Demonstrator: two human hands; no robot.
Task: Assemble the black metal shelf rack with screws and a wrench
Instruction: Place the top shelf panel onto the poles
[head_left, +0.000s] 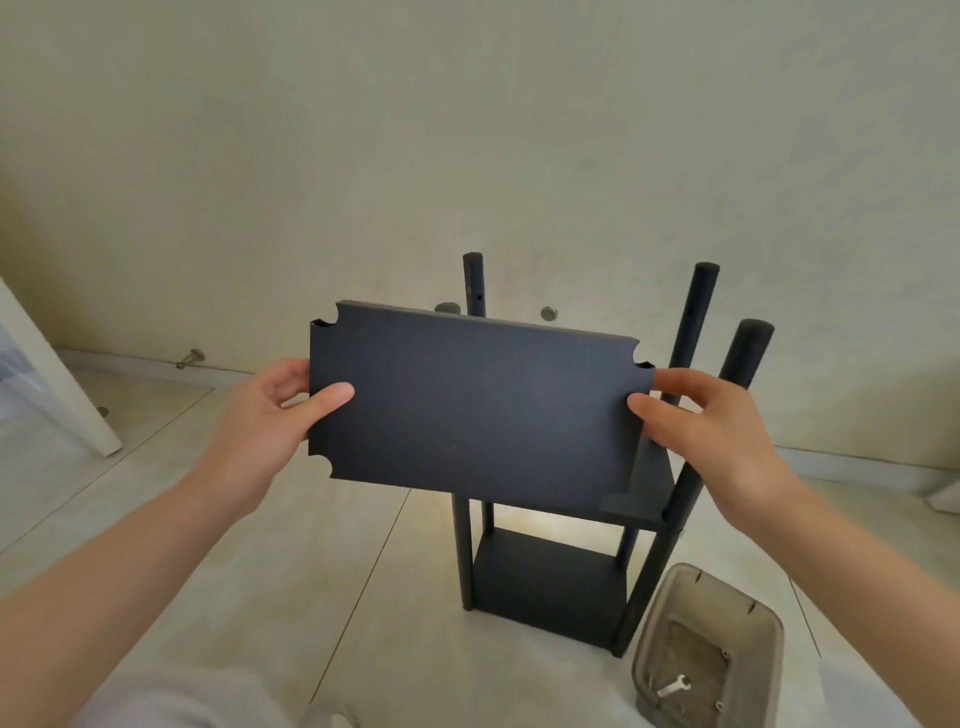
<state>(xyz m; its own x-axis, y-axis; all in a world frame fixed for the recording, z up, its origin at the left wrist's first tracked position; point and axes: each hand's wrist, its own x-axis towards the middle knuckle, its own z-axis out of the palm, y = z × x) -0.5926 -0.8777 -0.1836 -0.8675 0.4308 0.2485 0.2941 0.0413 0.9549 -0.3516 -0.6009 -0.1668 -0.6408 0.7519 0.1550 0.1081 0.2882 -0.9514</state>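
Left hand (270, 415) and right hand (711, 431) pinch a loose shelf panel (478, 405) by its ends above the rack (550, 582), which seemingly has two shelves fitted.

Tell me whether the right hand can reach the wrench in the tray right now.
Probably not yet: the right hand grips the shelf panel at its edge. The wrench lies uncovered in the open tray, so the way looks free once that hand lets go.
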